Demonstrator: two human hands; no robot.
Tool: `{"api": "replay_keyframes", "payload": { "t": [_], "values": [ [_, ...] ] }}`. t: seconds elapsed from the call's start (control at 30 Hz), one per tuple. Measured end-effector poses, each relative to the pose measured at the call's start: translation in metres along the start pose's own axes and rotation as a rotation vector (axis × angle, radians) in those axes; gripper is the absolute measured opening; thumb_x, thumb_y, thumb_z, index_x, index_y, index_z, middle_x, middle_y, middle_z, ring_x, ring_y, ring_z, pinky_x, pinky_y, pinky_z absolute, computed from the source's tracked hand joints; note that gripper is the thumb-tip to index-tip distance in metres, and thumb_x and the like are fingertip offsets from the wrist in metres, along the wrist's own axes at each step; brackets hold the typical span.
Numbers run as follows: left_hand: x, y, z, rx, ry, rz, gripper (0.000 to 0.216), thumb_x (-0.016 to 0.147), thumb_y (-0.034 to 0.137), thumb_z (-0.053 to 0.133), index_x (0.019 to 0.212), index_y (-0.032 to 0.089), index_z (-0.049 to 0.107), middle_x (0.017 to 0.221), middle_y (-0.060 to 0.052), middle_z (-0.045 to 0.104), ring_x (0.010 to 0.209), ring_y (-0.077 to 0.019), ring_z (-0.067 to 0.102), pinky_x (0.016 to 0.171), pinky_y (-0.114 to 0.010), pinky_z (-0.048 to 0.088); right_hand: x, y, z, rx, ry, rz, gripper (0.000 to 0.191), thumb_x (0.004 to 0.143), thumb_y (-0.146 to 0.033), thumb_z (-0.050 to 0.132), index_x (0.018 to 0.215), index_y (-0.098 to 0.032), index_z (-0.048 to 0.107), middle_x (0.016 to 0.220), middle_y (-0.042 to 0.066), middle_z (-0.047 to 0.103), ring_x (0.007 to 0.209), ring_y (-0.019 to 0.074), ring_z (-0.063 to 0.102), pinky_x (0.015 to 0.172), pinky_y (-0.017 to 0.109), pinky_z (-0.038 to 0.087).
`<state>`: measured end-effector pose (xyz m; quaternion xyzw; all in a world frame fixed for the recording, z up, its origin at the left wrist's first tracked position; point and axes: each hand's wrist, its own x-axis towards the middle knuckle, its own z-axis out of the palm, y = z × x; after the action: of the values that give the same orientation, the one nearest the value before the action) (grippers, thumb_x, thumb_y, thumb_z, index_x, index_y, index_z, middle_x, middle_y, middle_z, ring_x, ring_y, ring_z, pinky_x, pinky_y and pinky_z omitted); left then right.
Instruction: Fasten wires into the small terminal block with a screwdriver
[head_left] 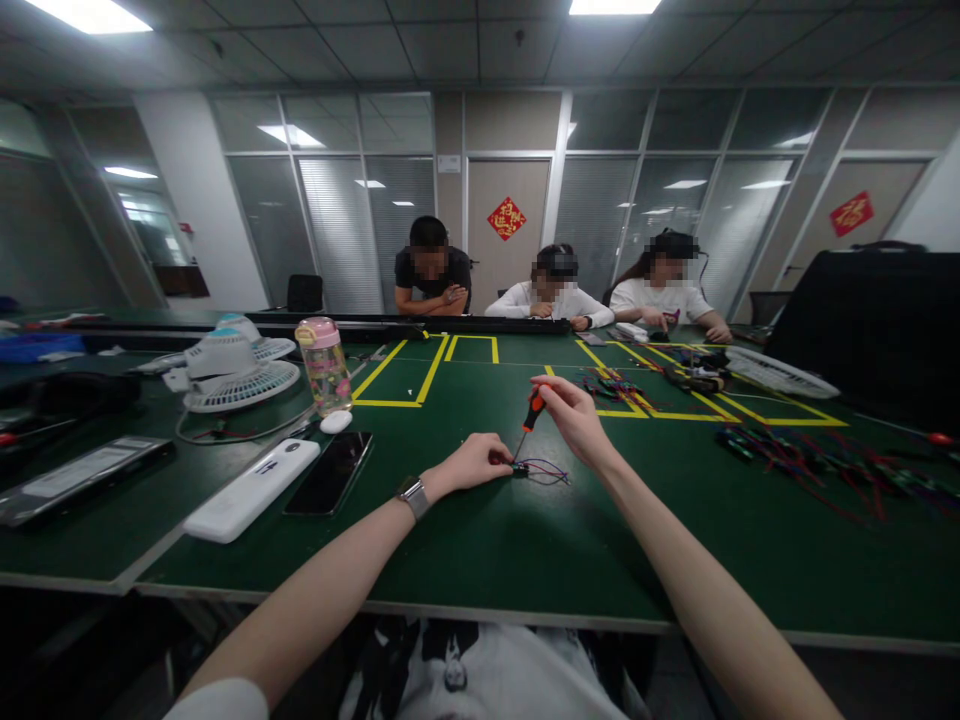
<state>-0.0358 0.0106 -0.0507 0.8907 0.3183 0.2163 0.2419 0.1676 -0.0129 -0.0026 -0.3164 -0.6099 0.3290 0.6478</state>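
Observation:
My left hand (474, 462), with a watch on its wrist, rests on the green table (525, 540) and pinches a small dark connector block (519, 467) that has thin coloured wires (546, 472) trailing to the right. My right hand (574, 415) is closed round a small screwdriver with an orange and black handle (532, 408). The screwdriver is held upright, slightly tilted, and its tip points down onto the connector block.
A black phone (330, 472), a white power bank (251, 488) and a pink-lidded bottle (324, 365) lie to the left, with white fans (232, 370) behind. Wire bundles (817, 460) lie right. Yellow tape boxes (420, 375) mark the table. Three people sit at the far side.

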Motion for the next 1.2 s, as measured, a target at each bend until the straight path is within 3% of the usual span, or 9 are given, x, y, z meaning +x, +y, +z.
{"api": "replay_keyframes", "payload": {
  "t": [0.1,0.33,0.53,0.77,1.0,1.2],
  "values": [
    [0.0000,-0.0004,0.0004,0.003,0.006,0.005,0.020,0.083,0.032,0.070,0.096,0.017,0.074,0.093,-0.005,0.065,0.080,-0.0159,0.060,0.069,-0.025,0.046,-0.0001,-0.0031,0.0003,0.043,-0.015,0.008,0.033,0.082,-0.041,0.069,0.109,-0.023,0.069,0.093,0.005,0.072,0.087,0.0176,0.068,0.084,0.033,0.052],
    [0.0001,-0.0008,0.0004,0.012,0.002,0.009,0.020,0.083,0.031,0.070,0.097,0.017,0.074,0.093,-0.004,0.065,0.080,-0.0158,0.060,0.071,-0.025,0.046,-0.0025,-0.0064,0.0038,-0.032,-0.041,-0.045,0.030,0.087,-0.044,0.061,0.106,-0.023,0.070,0.103,0.008,0.073,0.097,0.0215,0.067,0.090,0.037,0.051],
    [0.0006,0.0024,0.0011,0.052,0.015,-0.001,0.017,0.083,0.029,0.071,0.095,0.017,0.075,0.091,-0.004,0.065,0.079,-0.0153,0.060,0.071,-0.024,0.045,-0.0041,-0.0098,0.0048,-0.199,0.028,-0.169,0.022,0.084,-0.041,0.065,0.095,-0.023,0.074,0.095,0.004,0.068,0.092,0.0195,0.062,0.085,0.032,0.048],
    [-0.0004,0.0043,0.0006,0.047,0.016,-0.002,0.018,0.083,0.028,0.071,0.095,0.016,0.075,0.092,-0.004,0.065,0.079,-0.0156,0.060,0.070,-0.024,0.045,-0.0044,-0.0084,0.0052,-0.055,-0.042,-0.057,0.029,0.087,-0.041,0.063,0.111,-0.025,0.069,0.100,0.005,0.072,0.095,0.0197,0.065,0.088,0.033,0.049],
    [-0.0002,0.0014,0.0005,0.036,0.009,0.004,0.019,0.083,0.031,0.070,0.095,0.017,0.075,0.093,-0.004,0.065,0.081,-0.0158,0.061,0.072,-0.024,0.046,-0.0059,-0.0060,0.0073,-0.020,-0.043,-0.060,0.025,0.086,-0.040,0.064,0.104,-0.024,0.071,0.101,0.005,0.073,0.097,0.0200,0.066,0.090,0.033,0.049],
    [-0.0003,0.0001,0.0006,0.029,0.003,0.009,0.019,0.084,0.030,0.070,0.096,0.017,0.074,0.095,-0.004,0.065,0.080,-0.0156,0.060,0.071,-0.024,0.045,-0.0063,-0.0060,0.0086,0.053,0.002,-0.015,0.024,0.079,-0.041,0.072,0.097,-0.024,0.074,0.091,0.004,0.071,0.086,0.0179,0.065,0.082,0.032,0.050]
  ]
}}
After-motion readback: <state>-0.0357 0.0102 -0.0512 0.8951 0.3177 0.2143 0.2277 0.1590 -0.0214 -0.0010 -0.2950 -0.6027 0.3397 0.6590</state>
